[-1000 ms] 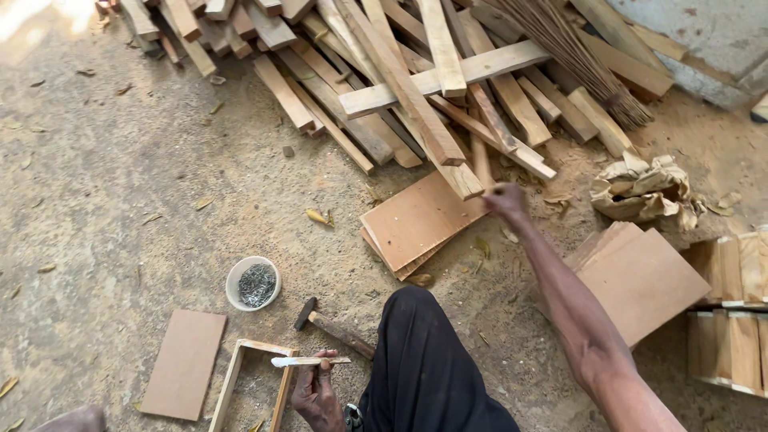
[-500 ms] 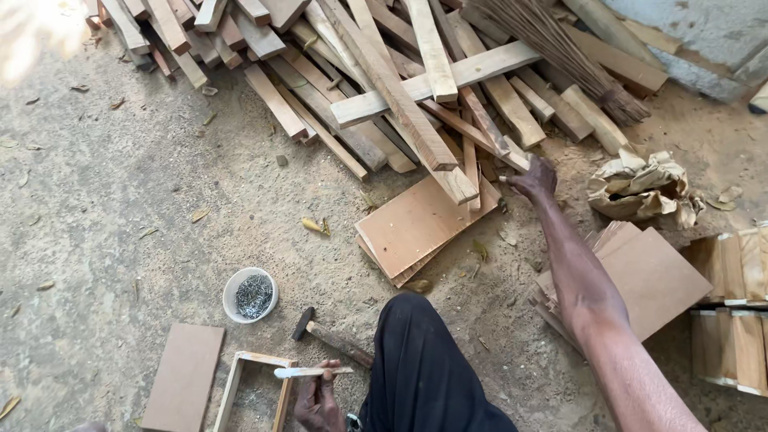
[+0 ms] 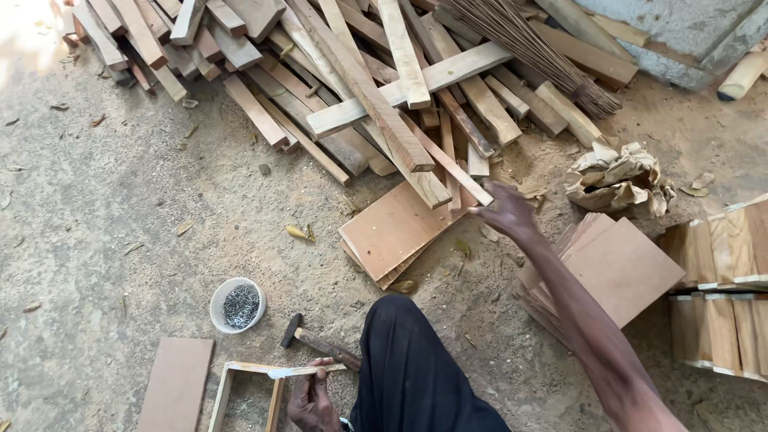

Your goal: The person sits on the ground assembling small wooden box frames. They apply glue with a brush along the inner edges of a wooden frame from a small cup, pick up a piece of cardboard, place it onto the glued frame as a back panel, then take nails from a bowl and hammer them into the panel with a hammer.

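Now the right hand (image 3: 506, 210) is closing on a thin wooden slat (image 3: 448, 164) at the woodpile's edge, best drawn straight out, while the left hand (image 3: 310, 396) is gripping the small wooden frame (image 3: 240, 384).

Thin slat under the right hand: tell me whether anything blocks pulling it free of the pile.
The right hand is at the near end of the slat. Farther up, a wide plank and other boards lie across it, so its upper part looks pinned. Nothing covers the near end.
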The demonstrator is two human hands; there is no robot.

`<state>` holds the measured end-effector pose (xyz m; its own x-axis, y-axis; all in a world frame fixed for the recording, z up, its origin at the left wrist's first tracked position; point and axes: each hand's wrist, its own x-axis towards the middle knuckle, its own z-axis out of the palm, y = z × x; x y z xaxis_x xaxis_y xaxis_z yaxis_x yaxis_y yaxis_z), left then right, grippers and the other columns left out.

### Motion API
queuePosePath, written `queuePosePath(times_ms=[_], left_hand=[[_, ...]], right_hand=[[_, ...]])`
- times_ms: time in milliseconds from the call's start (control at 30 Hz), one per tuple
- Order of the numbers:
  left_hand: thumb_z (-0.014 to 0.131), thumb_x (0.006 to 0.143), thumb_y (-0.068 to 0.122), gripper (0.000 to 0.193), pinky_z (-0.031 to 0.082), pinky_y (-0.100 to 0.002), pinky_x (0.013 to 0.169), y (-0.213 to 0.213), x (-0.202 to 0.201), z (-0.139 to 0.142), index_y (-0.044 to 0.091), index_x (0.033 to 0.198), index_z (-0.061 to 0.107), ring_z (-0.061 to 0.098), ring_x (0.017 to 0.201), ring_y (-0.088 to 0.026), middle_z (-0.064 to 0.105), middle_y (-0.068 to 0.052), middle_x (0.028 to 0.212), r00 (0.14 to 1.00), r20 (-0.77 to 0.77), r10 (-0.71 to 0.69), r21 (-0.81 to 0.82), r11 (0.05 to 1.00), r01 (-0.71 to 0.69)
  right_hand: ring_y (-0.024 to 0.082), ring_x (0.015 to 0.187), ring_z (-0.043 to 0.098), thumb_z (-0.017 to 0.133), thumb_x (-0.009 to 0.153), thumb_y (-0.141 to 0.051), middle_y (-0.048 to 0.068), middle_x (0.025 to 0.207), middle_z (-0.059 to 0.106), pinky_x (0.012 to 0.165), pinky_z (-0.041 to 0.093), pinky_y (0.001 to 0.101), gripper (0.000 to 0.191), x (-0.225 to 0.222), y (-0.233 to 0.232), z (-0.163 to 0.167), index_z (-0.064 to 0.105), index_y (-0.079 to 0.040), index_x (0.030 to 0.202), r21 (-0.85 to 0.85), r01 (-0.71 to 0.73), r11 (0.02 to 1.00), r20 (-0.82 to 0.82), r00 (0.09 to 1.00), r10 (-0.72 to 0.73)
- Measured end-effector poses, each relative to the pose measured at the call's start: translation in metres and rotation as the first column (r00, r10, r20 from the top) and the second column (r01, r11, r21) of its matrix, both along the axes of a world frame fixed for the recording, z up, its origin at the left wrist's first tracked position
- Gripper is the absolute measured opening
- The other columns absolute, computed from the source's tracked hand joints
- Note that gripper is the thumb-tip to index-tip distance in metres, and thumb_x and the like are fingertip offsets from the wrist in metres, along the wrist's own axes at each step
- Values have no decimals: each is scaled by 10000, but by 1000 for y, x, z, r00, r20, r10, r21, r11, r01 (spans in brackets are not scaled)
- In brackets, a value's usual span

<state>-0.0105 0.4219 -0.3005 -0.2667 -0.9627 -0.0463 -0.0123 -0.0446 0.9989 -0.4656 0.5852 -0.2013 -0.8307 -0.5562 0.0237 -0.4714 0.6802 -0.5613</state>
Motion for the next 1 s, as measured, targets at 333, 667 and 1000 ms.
queuePosePath(times_ms=[333,667,1000], left_hand=[[665,928,36,165,712,-292,754,39,-108,55,16,1067,752,800,924,-216,793,-144,1037,947,117,-300,-279,905,321],[735,895,-7,122,610,-302,638,110,-263,63,-3,1012,770,741,767,-161,767,-86,919,806,123,-579,-270,762,589],[729,885,8,56,488,-365,572,116,-342,4,-32,924,724,630,627,-214,669,-130,761,797,333,-505,-233,775,588]], right_hand=[[344,1270,620,743,964,-156,169,1322,654,1105,445,469,494,185,255,-34,636,-16,1425,-246,382,891,-587,673,-450],[371,1386,417,722,897,-299,184,1439,494,1151,339,568,687,200,337,-151,535,-119,1533,275,665,694,-363,740,-565],[401,1137,513,630,1000,-294,205,1296,564,1012,424,541,409,152,335,-165,618,-130,1375,110,678,727,-507,668,-546]])
